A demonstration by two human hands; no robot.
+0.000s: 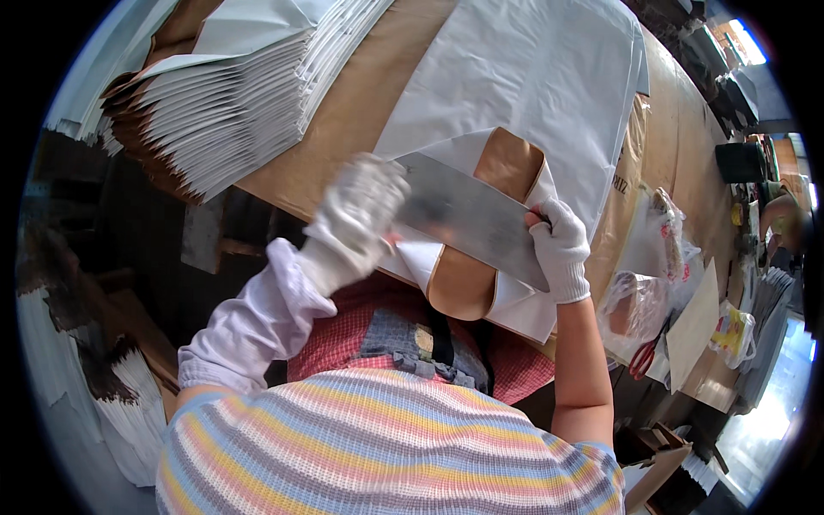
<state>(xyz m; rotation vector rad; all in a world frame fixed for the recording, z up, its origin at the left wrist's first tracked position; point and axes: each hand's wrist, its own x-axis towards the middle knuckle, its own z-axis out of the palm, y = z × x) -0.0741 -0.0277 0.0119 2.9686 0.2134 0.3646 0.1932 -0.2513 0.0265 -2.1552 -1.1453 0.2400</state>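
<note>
A flat grey metal plate (468, 210) lies slantwise across the open folded end of a white paper bag (524, 73), whose brown inside (511, 163) shows above and below the plate. My right hand (560, 249), in a white knitted glove, grips the plate's right end, thumb on top. At the plate's left end is my left hand (359, 215), also gloved, with a pale sleeve over the forearm. Motion blurs its fingers, so whether they hold the plate is unclear.
A thick fanned stack of white paper bags (232, 112) rests at the left of the brown-covered table (352, 103). On the right are clear plastic bags (635, 300), red-handled scissors (642, 359) and a cream card (692, 326). Another person's arm (779, 210) shows at the far right.
</note>
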